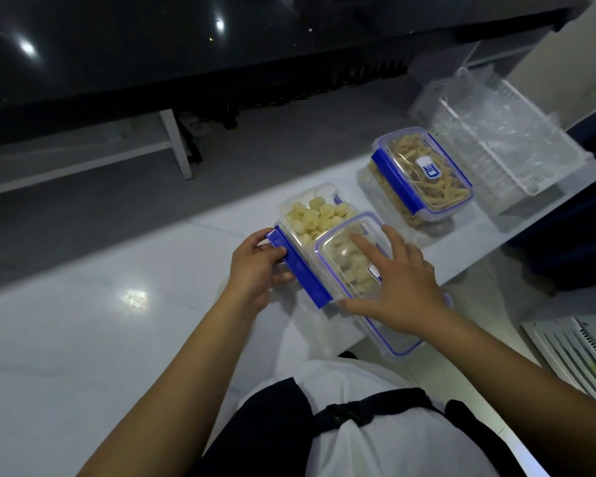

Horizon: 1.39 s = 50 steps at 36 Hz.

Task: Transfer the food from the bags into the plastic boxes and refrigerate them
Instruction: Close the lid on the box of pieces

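Near the desk's point(83, 339) front edge, at about 6 o'clock from the far box, sits a clear plastic box point(291, 215) filled with pale, round, puffy snack pieces point(319, 215). Its long axis runs from 11 o'clock down to 5 o'clock. A clear lid point(344, 249) with a thin blue seal line lies skewed over the near half of the box, leaving the far half uncovered. A solid blue latch flap point(298, 266) sticks out along the box's 9 o'clock side. The left hand point(255, 270) pinches that flap's far end between thumb and curled fingers. The right hand point(396, 280) lies on the lid with fingers spread and fairly straight, pressing rather than clasping, thumb at the lid's near edge.

At 2 o'clock stands a second box point(424, 177), lid latched, packed with thin tan sticks, its long axis also 11 to 5 o'clock, blue latch on its 9 o'clock side. Farther toward 2 o'clock rests a white slatted basket point(516, 160) holding crinkled clear bags point(496, 111). The desk is glossy white and reflects a light
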### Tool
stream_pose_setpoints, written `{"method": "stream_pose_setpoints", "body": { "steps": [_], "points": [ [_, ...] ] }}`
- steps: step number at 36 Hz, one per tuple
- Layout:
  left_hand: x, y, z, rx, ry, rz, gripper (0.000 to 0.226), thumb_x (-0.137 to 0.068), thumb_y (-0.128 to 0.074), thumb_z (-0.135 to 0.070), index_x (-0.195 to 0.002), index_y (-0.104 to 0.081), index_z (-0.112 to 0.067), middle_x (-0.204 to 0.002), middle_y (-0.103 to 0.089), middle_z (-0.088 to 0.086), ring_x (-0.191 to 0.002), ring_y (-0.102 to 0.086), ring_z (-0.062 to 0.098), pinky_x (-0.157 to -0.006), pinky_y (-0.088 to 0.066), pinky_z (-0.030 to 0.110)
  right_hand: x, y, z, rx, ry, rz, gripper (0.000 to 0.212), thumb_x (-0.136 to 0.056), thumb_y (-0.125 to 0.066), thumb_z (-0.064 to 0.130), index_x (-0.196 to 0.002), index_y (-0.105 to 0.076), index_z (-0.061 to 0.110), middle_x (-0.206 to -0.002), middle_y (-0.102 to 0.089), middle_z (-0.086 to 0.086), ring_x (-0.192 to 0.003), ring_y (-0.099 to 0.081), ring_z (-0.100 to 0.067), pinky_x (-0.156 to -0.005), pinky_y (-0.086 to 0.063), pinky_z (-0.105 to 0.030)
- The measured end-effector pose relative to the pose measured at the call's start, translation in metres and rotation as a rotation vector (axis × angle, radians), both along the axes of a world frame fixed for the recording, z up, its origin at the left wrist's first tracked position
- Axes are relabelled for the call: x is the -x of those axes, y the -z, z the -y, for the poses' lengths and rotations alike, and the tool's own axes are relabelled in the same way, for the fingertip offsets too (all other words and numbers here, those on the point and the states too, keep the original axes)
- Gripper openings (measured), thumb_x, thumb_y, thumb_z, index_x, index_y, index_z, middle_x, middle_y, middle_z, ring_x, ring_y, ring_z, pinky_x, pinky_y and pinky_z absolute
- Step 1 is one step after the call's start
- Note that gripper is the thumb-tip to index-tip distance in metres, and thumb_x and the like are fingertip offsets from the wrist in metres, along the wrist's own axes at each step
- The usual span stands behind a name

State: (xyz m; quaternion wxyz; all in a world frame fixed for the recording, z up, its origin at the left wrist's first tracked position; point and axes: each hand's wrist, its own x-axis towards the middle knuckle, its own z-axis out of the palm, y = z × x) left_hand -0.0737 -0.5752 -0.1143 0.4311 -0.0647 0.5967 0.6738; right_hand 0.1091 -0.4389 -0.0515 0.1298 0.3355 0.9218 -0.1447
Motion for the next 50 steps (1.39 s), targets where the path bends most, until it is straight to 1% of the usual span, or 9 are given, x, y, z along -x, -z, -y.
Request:
{"method": "stream_pose_setpoints", "body": {
  "steps": [4,10,13,17,25,32,38,45,50],
  "points": [
    [0.000,0.000,-0.002,0.001,-0.002,0.004,0.033,-0.093,-0.061,0.003,-0.119,-0.064,-0.017,-0.096,-0.076,0.009,-0.073,-0.076,0.022,-0.056,-0.058,0.031,-0.008,-0.002,-0.002,0.016,0.001,-0.018,0.109,-0.054,-0.049,0.091,-0.145,0.004,0.065,-0.165,0.008,0.010,-0.148,-0.011,-0.036,-0.115,-0.022,-0.056],
    [0.001,0.002,0.001,0.032,-0.016,0.007,0.032,-0.096,-0.061,-0.002,-0.123,-0.062,-0.018,-0.104,-0.075,0.010,-0.087,-0.076,0.027,-0.073,-0.063,0.043,-0.018,-0.010,-0.008,0.064,0.002,-0.075,0.106,-0.055,-0.061,0.085,-0.142,-0.002,0.070,-0.164,0.006,0.016,-0.150,-0.010,-0.033,-0.116,-0.021,-0.056],
    [0.001,0.000,0.005,0.030,-0.038,0.011,0.033,-0.095,-0.063,-0.002,-0.123,-0.061,-0.018,-0.108,-0.073,0.012,-0.090,-0.075,0.028,-0.070,-0.063,0.041,-0.024,-0.018,-0.015,0.055,-0.014,-0.013,0.107,-0.055,-0.059,0.086,-0.143,-0.001,0.068,-0.164,0.007,0.015,-0.149,-0.010,-0.033,-0.116,-0.021,-0.056],
    [-0.001,-0.004,0.007,-0.003,-0.049,0.005,0.034,-0.092,-0.067,-0.003,-0.122,-0.061,-0.019,-0.105,-0.074,0.010,-0.082,-0.076,0.022,-0.059,-0.060,0.033,-0.030,-0.023,-0.014,0.019,-0.082,0.110,0.108,-0.051,-0.047,0.091,-0.141,0.008,0.069,-0.165,0.010,0.010,-0.148,-0.013,-0.035,-0.115,-0.023,-0.054],
    [-0.019,-0.003,0.011,-0.023,-0.023,0.027,0.057,-0.091,-0.071,-0.010,-0.138,-0.049,-0.031,-0.119,-0.070,0.004,-0.097,-0.074,0.025,-0.064,-0.061,0.035,-0.020,-0.004,-0.003,-0.014,-0.059,0.090,0.111,-0.050,-0.042,0.093,-0.146,0.005,0.062,-0.165,0.010,0.007,-0.147,-0.013,-0.038,-0.115,-0.023,-0.056],
    [-0.027,-0.005,0.012,-0.074,0.007,0.017,0.061,-0.095,-0.065,-0.006,-0.144,-0.044,-0.035,-0.118,-0.072,0.003,-0.089,-0.076,0.022,-0.061,-0.059,0.033,0.015,0.003,-0.004,-0.003,-0.031,0.021,0.110,-0.064,-0.062,0.082,-0.149,0.003,0.058,-0.166,0.009,0.000,-0.147,-0.010,-0.043,-0.115,-0.022,-0.058],
    [-0.028,-0.007,0.013,-0.069,0.006,0.019,0.062,-0.094,-0.067,-0.010,-0.144,-0.043,-0.037,-0.119,-0.071,0.005,-0.092,-0.076,0.023,-0.062,-0.060,0.036,0.028,0.000,-0.005,-0.009,-0.025,0.021,0.108,-0.066,-0.063,0.080,-0.151,0.000,0.055,-0.166,0.008,-0.002,-0.148,-0.009,-0.044,-0.115,-0.021,-0.060],
    [-0.027,-0.005,0.013,-0.082,-0.013,0.039,0.061,-0.092,-0.068,-0.008,-0.141,-0.046,-0.039,-0.118,-0.071,0.005,-0.091,-0.076,0.023,-0.061,-0.060,0.036,-0.009,0.004,0.002,-0.013,-0.027,0.070,0.110,-0.061,-0.059,0.086,-0.147,0.006,0.061,-0.166,0.012,0.002,-0.147,-0.008,-0.043,-0.114,-0.020,-0.059],
    [-0.026,-0.003,0.012,-0.091,-0.027,0.057,0.062,-0.094,-0.065,-0.003,-0.142,-0.045,-0.036,-0.116,-0.070,0.006,-0.085,-0.076,0.021,-0.058,-0.059,0.033,-0.036,-0.008,-0.001,0.037,0.039,0.004,0.109,-0.061,-0.068,0.079,-0.148,-0.005,0.063,-0.165,0.007,0.008,-0.146,-0.015,-0.035,-0.116,-0.025,-0.053]
  ]
}}
